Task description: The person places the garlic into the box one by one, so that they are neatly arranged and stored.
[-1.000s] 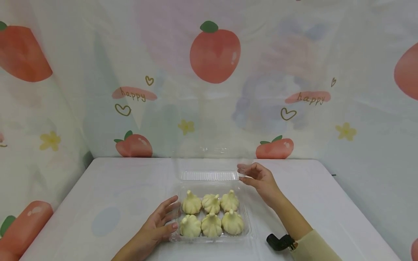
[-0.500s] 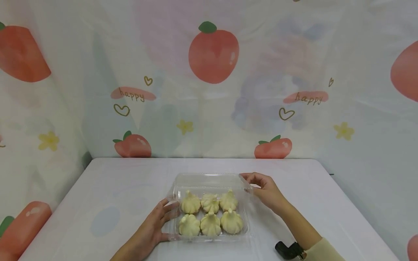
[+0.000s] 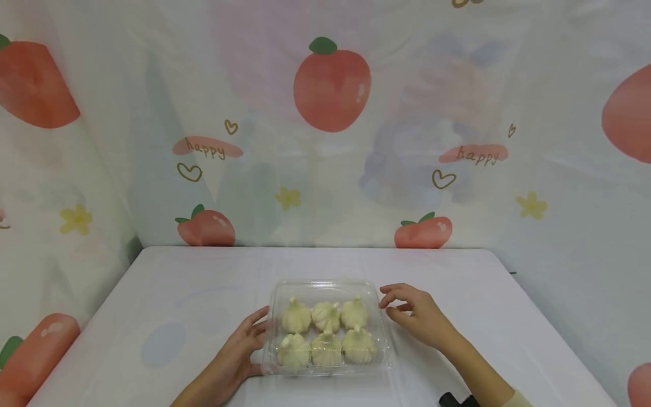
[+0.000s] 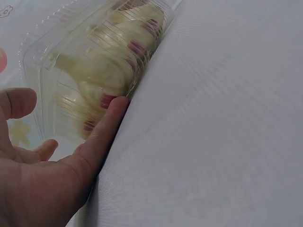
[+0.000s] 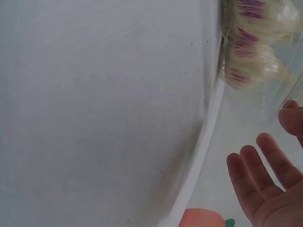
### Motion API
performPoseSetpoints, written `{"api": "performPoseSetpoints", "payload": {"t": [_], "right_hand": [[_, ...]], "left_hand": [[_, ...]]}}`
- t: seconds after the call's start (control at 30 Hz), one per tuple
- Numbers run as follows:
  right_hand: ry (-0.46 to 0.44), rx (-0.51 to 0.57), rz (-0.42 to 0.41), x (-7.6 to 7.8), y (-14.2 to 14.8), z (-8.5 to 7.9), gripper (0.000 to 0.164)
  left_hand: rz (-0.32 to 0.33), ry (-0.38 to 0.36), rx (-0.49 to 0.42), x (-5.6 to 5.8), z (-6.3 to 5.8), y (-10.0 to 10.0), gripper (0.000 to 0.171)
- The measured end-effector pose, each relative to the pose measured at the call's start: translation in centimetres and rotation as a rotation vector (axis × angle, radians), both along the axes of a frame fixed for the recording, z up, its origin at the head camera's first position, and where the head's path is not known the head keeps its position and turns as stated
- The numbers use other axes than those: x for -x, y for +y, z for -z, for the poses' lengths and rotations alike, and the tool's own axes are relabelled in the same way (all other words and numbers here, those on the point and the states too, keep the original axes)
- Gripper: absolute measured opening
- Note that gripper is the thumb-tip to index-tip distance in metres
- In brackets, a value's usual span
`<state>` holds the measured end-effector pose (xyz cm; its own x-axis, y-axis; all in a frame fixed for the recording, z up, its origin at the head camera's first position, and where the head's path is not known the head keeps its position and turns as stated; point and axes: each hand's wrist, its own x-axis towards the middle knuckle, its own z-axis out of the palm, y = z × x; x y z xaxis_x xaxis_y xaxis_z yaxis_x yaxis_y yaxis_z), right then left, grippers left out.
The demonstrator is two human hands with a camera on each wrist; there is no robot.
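Note:
A clear plastic clamshell box [image 3: 328, 287] stands on the table in the head view, its lid down over several pale garlic bulbs [image 3: 326, 316] in two rows. Purple marks show low on the bulbs [image 4: 135, 47] in the left wrist view. My left hand [image 3: 236, 350] is at the box's left side, fingers spread and thumb by the near corner; in the left wrist view one straight digit touches the box wall. Just right of the box, my right hand [image 3: 417, 314] hovers with loosely bent fingers. Nothing is held in it, and the right wrist view shows its fingers [image 5: 251, 175] apart from the bulbs.
The white table [image 3: 183, 294] reaches back to a printed curtain [image 3: 325, 169] with fruit and hearts. A black angled object [image 3: 458, 400] sits by the right forearm at the bottom edge. Curtain also hangs on both sides.
The lid has swung from upright at the back down over the garlic bulbs. My right hand came toward me with the lid, then let go of it. The left hand stayed at the box's left side.

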<state>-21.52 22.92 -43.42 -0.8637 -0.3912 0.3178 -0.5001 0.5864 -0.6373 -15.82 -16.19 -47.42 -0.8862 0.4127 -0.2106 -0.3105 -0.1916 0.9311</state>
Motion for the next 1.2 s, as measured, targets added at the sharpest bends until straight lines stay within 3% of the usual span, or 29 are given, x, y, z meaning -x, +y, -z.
{"api": "performPoseSetpoints", "payload": {"t": [0.17, 0.27, 0.5, 0.6, 0.87, 1.07, 1.2], "right_hand": [[-0.029, -0.055, -0.002, -1.5, 0.3, -0.6, 0.017], [-0.127, -0.057, -0.013, -2.5, 0.3, -1.3, 0.025], [-0.766, 0.282, -0.079, -5.1, 0.3, -2.6, 0.064], [-0.891, 0.346, -0.110, -6.1, 0.6, -2.4, 0.073], [-0.962, 0.409, -0.133, -7.2, -0.2, -1.1, 0.082], [-0.946, 0.415, -0.122, -7.1, -0.6, -0.8, 0.077], [-0.912, 0.423, -0.088, -7.1, -0.6, -0.7, 0.072]], "left_hand": [[0.006, 0.010, 0.020, -0.1, 0.1, -0.1, 0.076], [0.006, 0.019, 0.024, -0.2, 0.2, -0.1, 0.075], [0.009, 0.039, 0.008, -0.2, 0.5, 0.0, 0.070], [0.011, 0.038, 0.002, -0.2, 0.6, -0.1, 0.070], [0.001, 0.049, 0.028, -0.2, 0.2, 0.0, 0.069], [-0.052, -0.047, 0.059, -0.5, -0.7, -0.2, 0.070], [-0.003, -0.092, 0.167, -1.6, -1.0, -0.9, 0.075]]}}
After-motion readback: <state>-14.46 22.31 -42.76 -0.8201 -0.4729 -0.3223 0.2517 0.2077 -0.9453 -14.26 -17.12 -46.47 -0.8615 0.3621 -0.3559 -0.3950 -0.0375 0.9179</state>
